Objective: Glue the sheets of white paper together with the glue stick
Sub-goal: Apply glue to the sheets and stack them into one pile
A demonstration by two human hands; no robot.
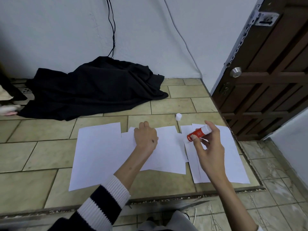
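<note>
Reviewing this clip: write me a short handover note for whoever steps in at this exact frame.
Left hand: pressed flat on the middle sheets, holding nothing.
Right hand: holds the glue stick, uncapped, red end pointing toward the gap between the middle and right sheets.
The white cap stands on the tiled floor just beyond the paper.
A large left sheet overlaps the middle ones along its edge; whether that seam is glued cannot be told.
The right sheets lie apart from the rest.
Left: glue the remaining edges, join, press, recap.
</note>
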